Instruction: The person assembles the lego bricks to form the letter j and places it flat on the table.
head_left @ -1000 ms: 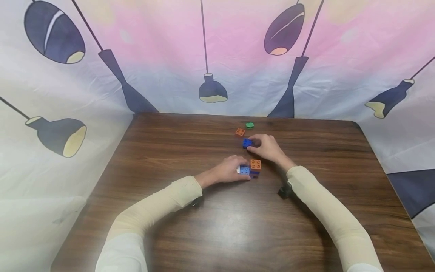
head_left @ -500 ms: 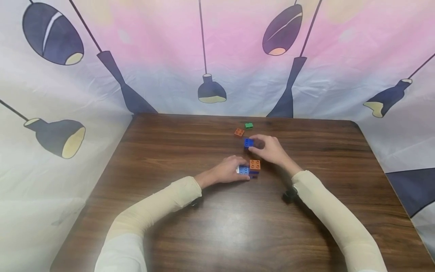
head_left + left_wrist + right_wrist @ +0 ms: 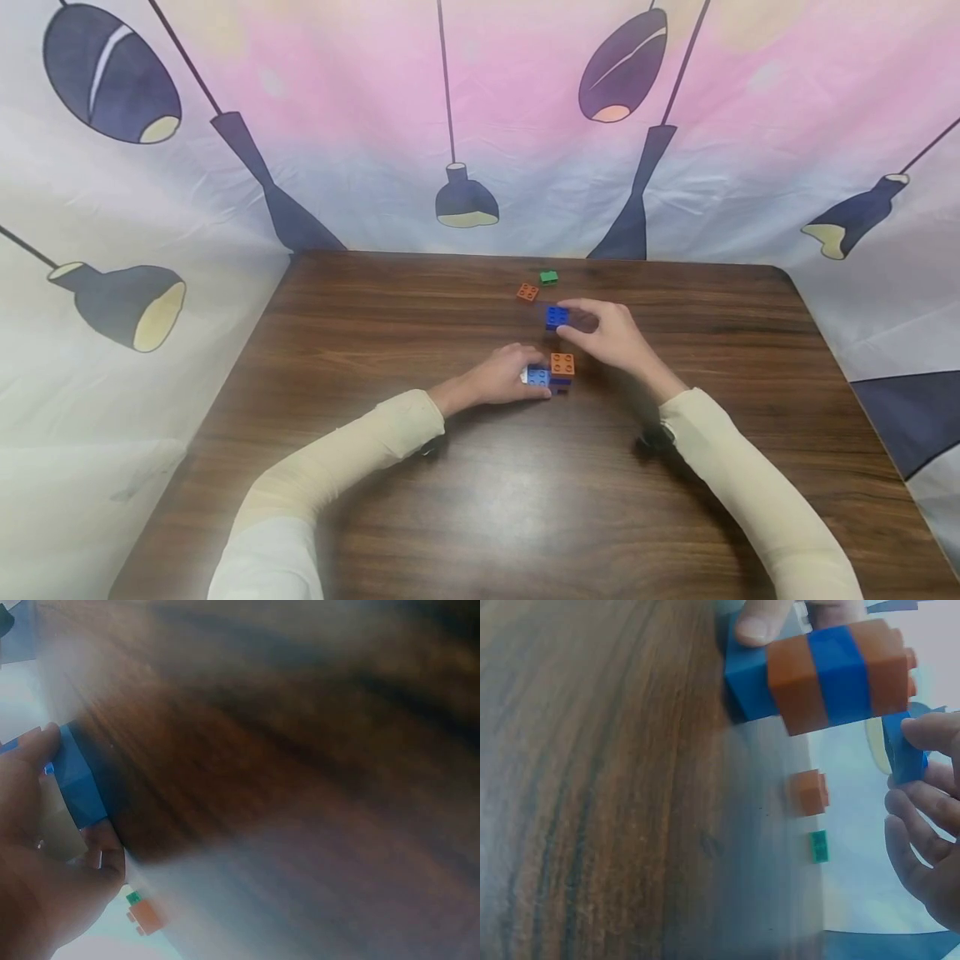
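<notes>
A dark blue brick (image 3: 557, 317) is pinched between the thumb and fingers of my right hand (image 3: 611, 336); the right wrist view shows this blue brick (image 3: 904, 748) held off the table. My left hand (image 3: 501, 375) grips a light blue brick (image 3: 537, 377) and a white piece beside it. Touching the light blue brick on its right stands a stack with an orange brick (image 3: 562, 364) on top. In the right wrist view, the stack has a blue layer (image 3: 841, 676) between two orange ones. The left wrist view shows the fingers around a blue brick (image 3: 79, 778).
Toward the back of the wooden table (image 3: 360, 333) lie a loose orange brick (image 3: 528, 292) and a green brick (image 3: 549, 277), close together. A cloth printed with lamps (image 3: 375, 125) hangs behind the table.
My right hand has moved slightly right with the dark blue brick, away from the loose orange brick. The left hand keeps its grip in nearly the same place.
</notes>
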Tool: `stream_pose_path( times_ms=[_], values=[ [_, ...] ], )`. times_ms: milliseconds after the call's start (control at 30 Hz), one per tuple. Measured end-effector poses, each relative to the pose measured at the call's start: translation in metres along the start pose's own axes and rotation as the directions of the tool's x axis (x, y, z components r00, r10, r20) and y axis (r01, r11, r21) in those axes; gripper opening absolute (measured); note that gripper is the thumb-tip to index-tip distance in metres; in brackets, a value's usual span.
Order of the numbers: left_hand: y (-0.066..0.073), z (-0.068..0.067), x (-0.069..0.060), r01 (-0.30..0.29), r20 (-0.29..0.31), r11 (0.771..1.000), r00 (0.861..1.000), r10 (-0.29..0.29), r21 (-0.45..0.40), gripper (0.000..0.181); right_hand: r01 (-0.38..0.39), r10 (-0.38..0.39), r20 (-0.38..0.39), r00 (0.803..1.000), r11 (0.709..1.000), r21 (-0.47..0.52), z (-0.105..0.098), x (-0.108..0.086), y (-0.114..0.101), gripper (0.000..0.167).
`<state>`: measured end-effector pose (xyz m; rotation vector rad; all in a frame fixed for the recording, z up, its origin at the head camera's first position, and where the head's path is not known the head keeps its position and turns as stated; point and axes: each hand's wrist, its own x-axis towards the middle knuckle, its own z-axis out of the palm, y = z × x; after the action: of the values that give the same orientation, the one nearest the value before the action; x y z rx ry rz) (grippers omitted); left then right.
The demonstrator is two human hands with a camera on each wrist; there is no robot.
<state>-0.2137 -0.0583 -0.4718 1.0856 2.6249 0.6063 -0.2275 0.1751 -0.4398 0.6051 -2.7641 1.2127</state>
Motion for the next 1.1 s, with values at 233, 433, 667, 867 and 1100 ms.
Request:
stream_pose_path(
  times_ms=[233, 433, 667, 867, 1100],
  values=[
    [0.001, -0.001, -0.001, -0.014, -0.01, 1.0, 1.0, 0.014, 0.005, 0.053, 0.022, -0.022, -0.011, 1.0, 1.0, -0.006, -0.007, -0.01, -0.008, 0.045],
    [0.0, 0.0, 0.0, -0.025, -0.015, 1.0, 1.0, 0.025, 0.012, 0.054, 0.059, -0.059, -0.011, 0.998, 0.998, 0.0, -0.012, -0.019, -0.015, 0.045],
    [0.0, 0.0, -0.001, -0.036, -0.02, 0.999, 0.999, 0.036, 0.017, 0.051, 0.088, -0.088, -0.011, 0.996, 0.996, -0.027, -0.013, -0.03, -0.022, 0.043],
    [0.001, 0.0, -0.001, -0.041, -0.02, 0.999, 0.999, 0.042, 0.024, 0.05, 0.104, -0.104, -0.013, 0.994, 0.994, -0.031, -0.011, -0.036, -0.024, 0.041],
    [0.002, -0.001, -0.002, -0.02, -0.013, 1.0, 1.0, 0.02, 0.005, 0.052, 0.091, -0.091, -0.001, 0.996, 0.996, -0.015, -0.01, -0.044, -0.024, 0.041]
  ],
)
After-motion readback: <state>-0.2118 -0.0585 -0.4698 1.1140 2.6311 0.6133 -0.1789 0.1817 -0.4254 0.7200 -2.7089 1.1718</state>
